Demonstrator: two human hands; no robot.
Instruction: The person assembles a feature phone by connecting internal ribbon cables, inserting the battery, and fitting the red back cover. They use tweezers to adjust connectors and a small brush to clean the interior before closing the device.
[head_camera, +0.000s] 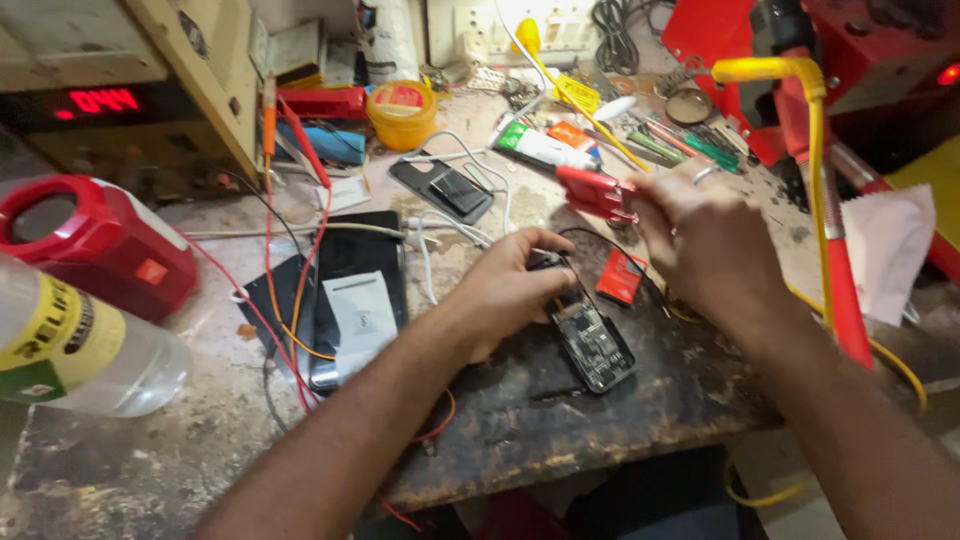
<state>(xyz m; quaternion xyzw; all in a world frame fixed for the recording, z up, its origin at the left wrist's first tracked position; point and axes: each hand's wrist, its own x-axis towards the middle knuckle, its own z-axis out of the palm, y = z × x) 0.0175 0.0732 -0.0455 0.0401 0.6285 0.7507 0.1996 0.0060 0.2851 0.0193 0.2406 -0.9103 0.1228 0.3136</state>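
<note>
The left hand (505, 290) rests on the upper end of an opened phone (592, 345) that lies bare-boarded on the dark, worn worktop (560, 420), its fingers curled shut on that end to pin it down. The right hand (700, 235) hovers just beyond, its grip pinched shut on a small red tool (595, 192) from which a thin black lead (590, 238) runs down toward the phone. To do this well, the left hand should probably hold the phone flat and steady while the right brings the tool in lightly, keeping the lead slack and clear of the exposed board. A small red part (622, 277) lies just beside the phone and could be knocked. To the left lie a dark phone with a white slip (355, 290) and red and orange wires (295, 290); a red lamp-like casing (95, 245) and a clear plastic bottle (80, 345) stand near the edge. Behind, tubes, a yellow tub (402, 112) and loose tools crowd the worktop, and a yellow cable (815, 180) hangs close to the right wrist, likely to snag.
</note>
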